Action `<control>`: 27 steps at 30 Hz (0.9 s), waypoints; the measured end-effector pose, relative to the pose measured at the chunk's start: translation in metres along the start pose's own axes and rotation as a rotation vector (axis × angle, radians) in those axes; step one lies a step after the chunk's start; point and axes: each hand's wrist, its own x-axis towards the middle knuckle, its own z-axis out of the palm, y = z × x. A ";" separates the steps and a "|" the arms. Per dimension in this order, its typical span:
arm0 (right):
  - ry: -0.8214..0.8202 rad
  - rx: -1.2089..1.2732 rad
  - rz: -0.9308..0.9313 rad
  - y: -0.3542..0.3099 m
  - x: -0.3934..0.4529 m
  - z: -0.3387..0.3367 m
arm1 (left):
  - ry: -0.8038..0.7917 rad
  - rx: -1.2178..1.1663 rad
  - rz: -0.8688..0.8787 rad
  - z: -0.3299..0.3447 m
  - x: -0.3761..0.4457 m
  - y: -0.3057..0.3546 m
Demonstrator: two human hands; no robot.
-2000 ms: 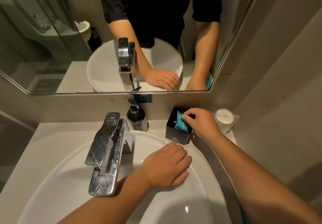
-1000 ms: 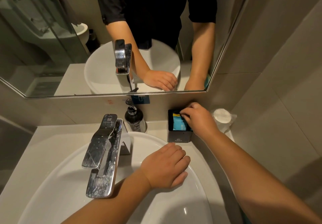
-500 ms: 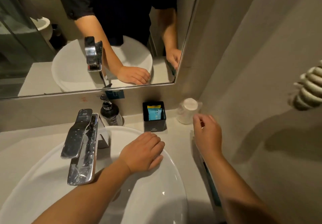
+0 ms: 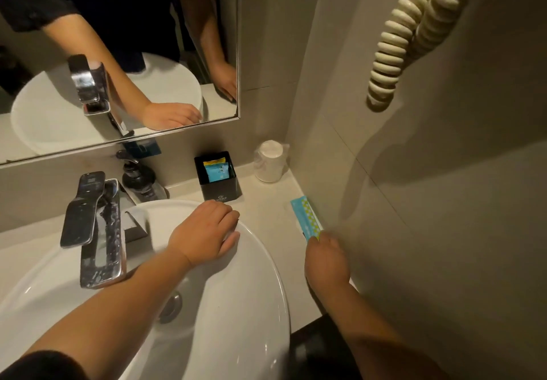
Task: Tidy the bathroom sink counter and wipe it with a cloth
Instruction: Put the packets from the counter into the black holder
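Note:
My left hand (image 4: 204, 233) lies flat, palm down, on the far rim of the white basin (image 4: 260, 261), holding nothing. My right hand (image 4: 325, 258) is at the right edge of the beige counter (image 4: 266, 202), its fingers closed on the near end of a long blue patterned packet (image 4: 306, 217) beside the wall. A black square holder (image 4: 220, 186) stands behind the basin with a blue sachet (image 4: 217, 171) and a yellow-topped one inside. No cloth is in view.
A chrome faucet (image 4: 94, 226) overhangs the basin at left, with a dark soap pump (image 4: 137, 175) behind it. A wrapped white cup (image 4: 270, 165) stands in the back corner. A mirror (image 4: 118, 54) lines the back wall. A coiled cream cord (image 4: 396, 39) hangs on the right wall.
My right hand left the black holder, where it had been at the blue sachet, swung right and down to the counter's edge, and closed on the long blue packet. The view turned right.

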 end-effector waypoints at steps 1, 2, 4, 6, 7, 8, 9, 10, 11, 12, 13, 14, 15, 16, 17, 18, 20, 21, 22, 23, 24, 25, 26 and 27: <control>0.004 0.015 0.011 0.001 0.000 -0.002 | 0.001 -0.007 -0.001 0.000 0.000 0.000; 0.004 0.022 0.022 0.002 0.002 -0.003 | 0.003 -0.006 -0.004 0.001 -0.001 0.000; 0.008 0.016 0.021 0.005 0.008 -0.005 | 0.001 0.000 -0.010 0.001 -0.001 -0.001; 0.038 0.020 0.003 0.007 0.013 -0.007 | -0.004 -0.002 -0.014 0.003 -0.001 -0.001; 0.055 0.030 -0.004 0.007 0.014 -0.009 | -0.006 -0.001 -0.016 0.003 -0.001 -0.001; 0.070 0.052 -0.003 0.006 0.015 -0.010 | -0.006 0.000 -0.017 0.002 -0.001 -0.001; 0.074 0.094 0.022 0.006 0.016 -0.011 | -0.005 0.000 -0.019 0.001 -0.001 -0.001; 0.058 0.163 0.075 0.008 0.017 -0.014 | -0.006 -0.005 -0.019 0.001 -0.001 -0.001; 0.017 0.300 0.147 0.010 0.018 -0.020 | -0.010 -0.010 -0.020 0.000 -0.001 -0.001; -0.027 0.491 0.203 0.013 0.020 -0.027 | -0.017 -0.014 -0.021 -0.001 -0.002 -0.001; -0.062 0.717 0.228 0.017 0.023 -0.035 | -0.024 -0.019 -0.021 -0.002 -0.002 0.000; -0.092 0.928 0.214 0.019 0.026 -0.045 | -0.028 -0.025 -0.019 -0.002 -0.002 0.000; -0.088 1.083 0.181 0.018 0.029 -0.059 | -0.027 -0.031 -0.016 -0.003 -0.002 0.000; -0.082 1.213 0.144 0.015 0.035 -0.073 | -0.022 -0.036 -0.013 -0.003 -0.001 0.000; -0.063 1.321 0.098 0.008 0.042 -0.089 | -0.016 -0.042 -0.009 -0.003 -0.001 0.000; -0.046 1.399 0.037 -0.002 0.051 -0.106 | -0.011 -0.047 -0.006 -0.003 0.000 0.000; -0.018 1.484 -0.117 -0.029 0.072 -0.138 | -0.007 -0.050 0.003 -0.003 0.000 -0.001; -0.006 1.493 -0.178 -0.045 0.084 -0.150 | -0.004 -0.049 0.010 -0.002 0.000 -0.001; 0.006 1.487 -0.221 -0.061 0.095 -0.158 | -0.002 -0.047 0.019 -0.001 0.000 -0.002; 0.011 1.477 -0.253 -0.077 0.106 -0.163 | -0.002 -0.046 0.027 0.000 0.000 -0.002; 0.007 1.471 -0.272 -0.092 0.116 -0.165 | -0.002 -0.044 0.032 0.001 0.000 -0.003; 0.002 1.464 -0.289 -0.105 0.125 -0.163 | 0.000 -0.038 0.036 0.003 0.000 -0.004; -0.005 1.456 -0.297 -0.115 0.133 -0.159 | 0.005 -0.034 0.039 0.004 0.000 -0.004; -0.014 1.443 -0.300 -0.124 0.140 -0.152 | 0.010 -0.034 0.042 0.006 0.001 -0.005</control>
